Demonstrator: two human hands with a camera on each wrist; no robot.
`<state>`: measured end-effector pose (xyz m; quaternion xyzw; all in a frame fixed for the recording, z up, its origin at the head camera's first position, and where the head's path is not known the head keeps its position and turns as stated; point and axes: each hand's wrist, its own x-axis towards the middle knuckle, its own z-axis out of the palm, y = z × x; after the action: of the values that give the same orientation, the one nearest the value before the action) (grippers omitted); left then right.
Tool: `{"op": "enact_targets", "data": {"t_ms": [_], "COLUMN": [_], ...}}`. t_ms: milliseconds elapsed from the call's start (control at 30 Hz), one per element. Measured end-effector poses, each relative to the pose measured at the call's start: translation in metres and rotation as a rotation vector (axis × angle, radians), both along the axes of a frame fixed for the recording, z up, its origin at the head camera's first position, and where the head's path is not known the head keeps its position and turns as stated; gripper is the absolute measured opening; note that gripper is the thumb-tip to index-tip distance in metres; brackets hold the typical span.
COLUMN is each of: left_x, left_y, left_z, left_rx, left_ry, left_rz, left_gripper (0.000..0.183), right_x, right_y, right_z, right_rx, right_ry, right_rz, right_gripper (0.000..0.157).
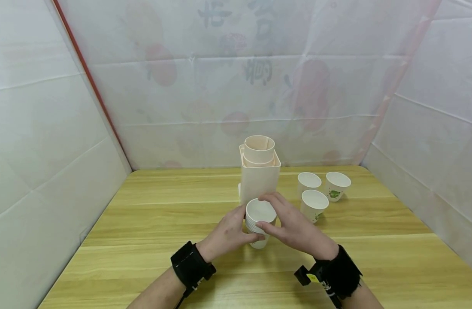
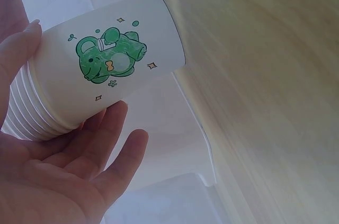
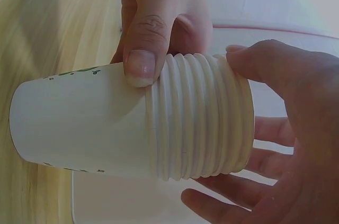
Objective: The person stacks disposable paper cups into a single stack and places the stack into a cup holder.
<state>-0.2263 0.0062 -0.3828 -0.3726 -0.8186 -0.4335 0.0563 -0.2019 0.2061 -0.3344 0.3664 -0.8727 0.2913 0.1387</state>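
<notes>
A stack of nested white paper cups (image 1: 261, 211) stands upright in front of me, between my hands. My left hand (image 1: 229, 231) grips it from the left, its thumb across the front just below the stacked rims. My right hand (image 1: 298, 225) holds the rims at the top, thumb in front and fingers on the far side. In the left wrist view, a green cartoon bear is printed on the lowest paper cup (image 2: 116, 49). Several closely spaced rims (image 3: 198, 118) show in the right wrist view. Right behind the stack is a cream-coloured square holder (image 1: 259, 182) with a round tube (image 1: 259, 150) inside.
Three separate white paper cups stand upright at the right: one nearer (image 1: 314, 206), one behind it (image 1: 309, 180), one farther right (image 1: 338, 184). The wood-grain table (image 1: 151, 214) is bordered by white sheeting (image 1: 205, 94) at the back and sides.
</notes>
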Motion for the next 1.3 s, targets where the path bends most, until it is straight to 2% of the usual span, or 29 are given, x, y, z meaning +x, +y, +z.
{"op": "enact_targets", "data": {"t_ms": [200, 267, 333, 500, 633, 800, 933, 1067, 1300], "left_x": [0.000, 0.000, 0.000, 0.000, 0.001, 0.001, 0.001, 0.001, 0.001], "left_y": [-0.001, 0.000, 0.000, 0.001, 0.001, 0.000, 0.000, 0.000, 0.001], "left_z": [0.000, 0.000, 0.000, 0.000, 0.000, 0.000, 0.000, 0.000, 0.000], "left_rx": [0.001, 0.007, 0.013, 0.022, 0.022, 0.015, 0.012, 0.011, 0.016], "left_ry": [-0.003, -0.011, -0.018, -0.034, -0.041, -0.053, -0.065, -0.067, -0.069], "left_rz": [0.004, 0.002, -0.002, -0.002, 0.003, 0.017, 0.024, 0.025, 0.013], "left_gripper": [0.076, 0.076, 0.076, 0.077, 0.077, 0.076, 0.076, 0.077, 0.076], "right_x": [-0.004, -0.006, -0.009, -0.020, -0.026, -0.032, -0.035, -0.039, -0.045], "right_y": [0.004, 0.007, 0.013, 0.035, 0.056, 0.075, 0.083, 0.090, 0.092], "right_z": [0.001, 0.003, 0.004, 0.003, -0.003, -0.012, -0.017, -0.023, -0.031], "right_rx": [-0.053, -0.090, -0.115, -0.166, -0.226, -0.259, -0.218, -0.130, -0.026], "right_ry": [-0.036, -0.034, 0.002, 0.109, 0.098, 0.057, -0.027, -0.116, -0.214], "right_rz": [0.042, 0.021, -0.039, -0.270, -0.400, -0.519, -0.604, -0.656, -0.664], "right_gripper": [0.052, 0.050, 0.046, 0.041, 0.043, 0.052, 0.064, 0.073, 0.075]}}
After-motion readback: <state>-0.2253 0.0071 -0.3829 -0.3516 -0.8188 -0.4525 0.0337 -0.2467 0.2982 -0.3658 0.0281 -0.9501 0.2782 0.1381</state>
